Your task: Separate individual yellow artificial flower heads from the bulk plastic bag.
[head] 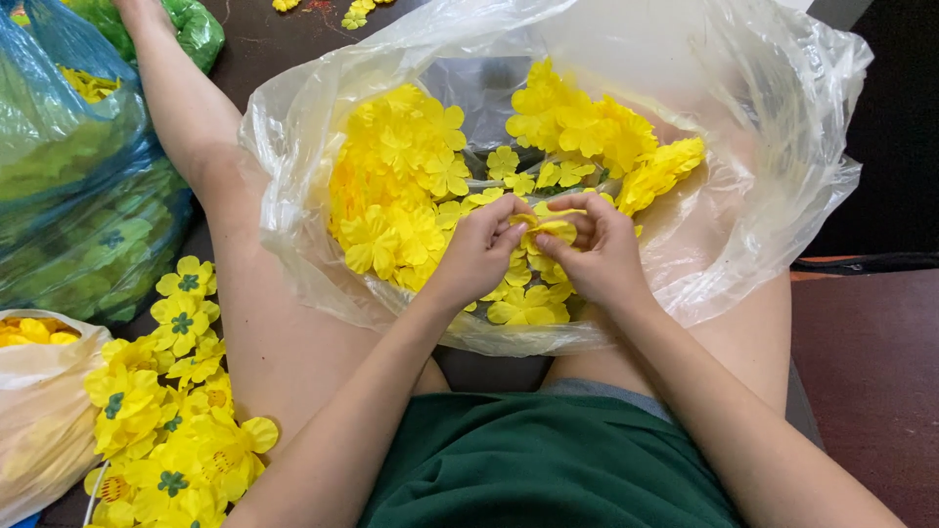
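A clear plastic bag (763,186) is spread wide open across the lap, its mouth rolled back, so that the loose yellow fabric petals (411,176) heaped inside can be reached from above without the film being lifted. Just above the bag's near edge, at about 6 o'clock of the heap, a single yellow petal piece (553,233) is pinched between the two hands and kept over the bag, where anything dropped would be caught. The left hand (479,249) is brought in from 7 o'clock with the wrist bent slightly inward; its fingers are curled nearly closed, thumb and forefinger pressed on the left edge of the piece. The right hand (602,249) is brought in from 5 o'clock, its fingers (577,210) folded over the top of the same piece with the thumb underneath, though whether the piece is one layer or several stacked cannot be made out from this angle. Both forearms are angled together so that the fingertips meet at the body's midline. At 8 o'clock of the hands, a pile of finished flowers (176,411) with green centres is laid on the floor beside the left thigh, apart from the loose stock. At 10 o'clock, a blue bag (59,176) of green pieces is kept within reach.
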